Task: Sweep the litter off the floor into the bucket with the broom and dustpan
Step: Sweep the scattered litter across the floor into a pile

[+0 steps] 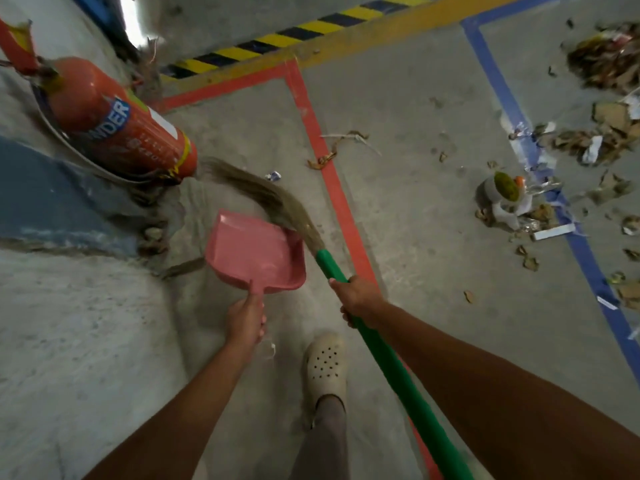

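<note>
R hand [356, 299] fingers tight round broom [398, 368], bristles up-left; L hand [246, 320] fingers tight round dustpan [252, 251] handle, mouth up-left.

Taped concrete floor [415, 202], wall-mounted extinguisher [114, 123]

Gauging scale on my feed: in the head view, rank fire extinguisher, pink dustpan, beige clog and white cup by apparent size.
1. fire extinguisher
2. pink dustpan
3. beige clog
4. white cup
The clog is nearest the camera, so its lead over the cup is unsure.
</note>
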{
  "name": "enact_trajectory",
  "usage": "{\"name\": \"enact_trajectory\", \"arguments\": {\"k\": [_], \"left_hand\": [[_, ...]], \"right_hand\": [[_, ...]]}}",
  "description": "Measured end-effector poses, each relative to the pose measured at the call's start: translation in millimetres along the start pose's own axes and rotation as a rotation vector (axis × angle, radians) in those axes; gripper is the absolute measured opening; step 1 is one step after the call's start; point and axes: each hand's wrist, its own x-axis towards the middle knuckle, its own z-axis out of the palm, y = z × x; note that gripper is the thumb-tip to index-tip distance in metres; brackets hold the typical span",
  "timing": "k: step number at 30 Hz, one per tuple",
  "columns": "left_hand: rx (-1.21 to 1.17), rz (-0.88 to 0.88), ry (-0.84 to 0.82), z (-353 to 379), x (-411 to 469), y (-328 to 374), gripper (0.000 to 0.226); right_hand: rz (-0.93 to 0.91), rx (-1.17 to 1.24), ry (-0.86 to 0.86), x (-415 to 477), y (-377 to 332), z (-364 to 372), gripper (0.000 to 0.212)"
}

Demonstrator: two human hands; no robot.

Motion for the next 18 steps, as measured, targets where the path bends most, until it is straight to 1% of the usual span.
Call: {"name": "enact_trajectory", "arguments": {"k": [2,5,8,10,14,16,18], "left_hand": [[0.041,0.051,-0.012,-4,14,13,0.052],[0.046,0.091,-0.030,-1,29,31,0.046],[0.075,0.100,-0.050,12,36,46,0.041],[0.095,0.111,-0.076,23,36,54,0.034],[0.132,0.127,-0.148,55,25,66,0.033],[0.159,0.150,-0.180,76,14,70,0.033],[0.190,0.183,-0.204,98,-1,74,0.031]], "right_hand": [[0.057,0.159,0.056,18,-3,-8,0.041],[0.091,0.362,0.189,36,5,-31,0.044],[0.123,0.505,0.353,44,18,-65,0.052],[0.187,0.589,0.424,43,29,-92,0.050],[0.250,0.803,0.500,29,57,-147,0.045],[0.221,0.842,0.503,15,72,-171,0.044],[0.160,0.830,0.491,-3,84,-188,0.042]]}}
